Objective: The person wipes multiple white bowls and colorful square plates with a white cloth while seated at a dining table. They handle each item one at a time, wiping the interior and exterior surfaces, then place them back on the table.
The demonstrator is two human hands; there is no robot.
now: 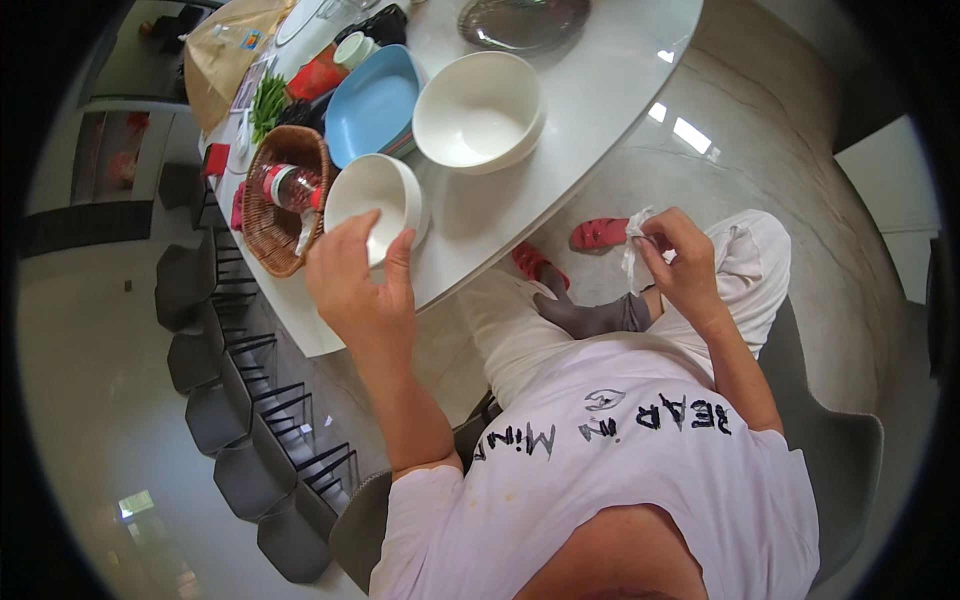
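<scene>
My left hand [360, 275] is at the near side of a small white bowl [362, 195] on the table, its thumb and fingers spread at the rim. Whether the fingertips touch the bowl I cannot tell; nothing shows in the grasp. Over my lap, away from the table edge, my right hand [685, 262] pinches a crumpled white tissue [633, 245] between thumb and fingers. A larger white bowl [482, 105] stands beyond the small one, with nothing in it. Left of the small bowl is a brown wicker basket [285, 245] holding a clear bottle with red parts [295, 188].
The white table [570, 130] curves along its right edge. On it are a blue tray [372, 105], green vegetables [268, 105], a red packet [318, 75] and a shiny dark dish [525, 22]. Several grey chairs [220, 415] line the left. Red slippers [600, 233] lie on the floor.
</scene>
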